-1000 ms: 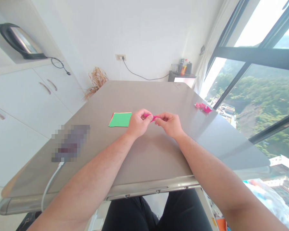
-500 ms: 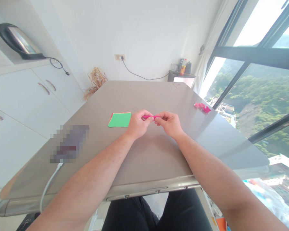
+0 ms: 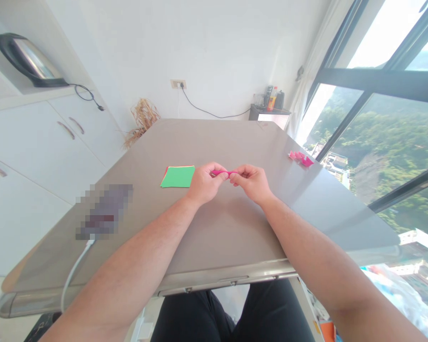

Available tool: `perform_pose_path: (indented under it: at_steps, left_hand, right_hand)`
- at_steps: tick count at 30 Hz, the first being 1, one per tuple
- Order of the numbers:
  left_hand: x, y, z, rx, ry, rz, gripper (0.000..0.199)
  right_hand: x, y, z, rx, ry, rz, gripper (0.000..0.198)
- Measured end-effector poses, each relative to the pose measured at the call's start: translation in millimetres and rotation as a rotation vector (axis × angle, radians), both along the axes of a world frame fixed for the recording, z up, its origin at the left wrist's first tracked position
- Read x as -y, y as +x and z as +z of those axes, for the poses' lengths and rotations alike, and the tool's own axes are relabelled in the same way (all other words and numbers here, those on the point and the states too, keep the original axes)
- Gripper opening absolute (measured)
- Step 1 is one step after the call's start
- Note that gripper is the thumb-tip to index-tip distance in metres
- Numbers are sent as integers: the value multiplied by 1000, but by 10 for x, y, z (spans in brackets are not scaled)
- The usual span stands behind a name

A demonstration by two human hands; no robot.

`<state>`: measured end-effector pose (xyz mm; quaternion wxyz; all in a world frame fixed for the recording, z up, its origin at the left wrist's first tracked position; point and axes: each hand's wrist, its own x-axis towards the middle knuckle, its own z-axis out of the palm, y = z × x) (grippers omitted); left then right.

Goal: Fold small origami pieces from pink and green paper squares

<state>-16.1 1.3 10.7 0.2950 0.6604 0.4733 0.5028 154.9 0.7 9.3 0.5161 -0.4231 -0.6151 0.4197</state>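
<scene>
Between my two hands is a narrow strip of folded pink paper (image 3: 224, 173), held just above the table. My left hand (image 3: 207, 182) pinches its left end between thumb and fingers. At its other end, the thumb and fingers of my right hand (image 3: 251, 182) are closed on it. Most of the paper is covered by my fingers, so its exact folds cannot be made out. Close beside my left hand lies a stack of coloured paper sheets (image 3: 177, 176), green on top, with red and yellow edges showing.
Several folded pink paper pieces (image 3: 300, 158) lie near the table's right edge, by the window. On the left of the grey table (image 3: 214, 137) is a blurred-out dark object (image 3: 105, 211) with a white cable (image 3: 73, 270). White cabinets (image 3: 39, 142) stand at the left.
Both hands keep nearly the same place and grip on the pink paper, with only tiny finger movement. The whole view has shifted very slightly.
</scene>
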Motion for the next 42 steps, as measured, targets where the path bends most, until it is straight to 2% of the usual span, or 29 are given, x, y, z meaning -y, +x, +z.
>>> perform_pose_path:
  at_steps: [8, 17, 21, 28, 36, 42]
  left_hand:
    - [7, 4, 19, 25, -17, -30, 16]
    - [4, 20, -10, 3, -44, -81, 11]
    - [-29, 16, -41, 91, -52, -101, 15]
    - [-58, -8, -7, 164, -41, -143, 12]
    - [-89, -27, -4, 254, -91, -90, 14]
    - [-102, -58, 11, 282, -103, -135, 14]
  right_hand:
    - [-10, 21, -5, -21, 37, 16, 16]
    - [3, 93, -43, 182, 66, -26, 18]
    - [-23, 121, -65, 184, 76, -57, 16]
    - [31, 94, -16, 194, 54, -28, 21]
    - [-16, 105, -42, 199, 106, -68, 21]
    - [-6, 97, -22, 169, 95, -61, 19]
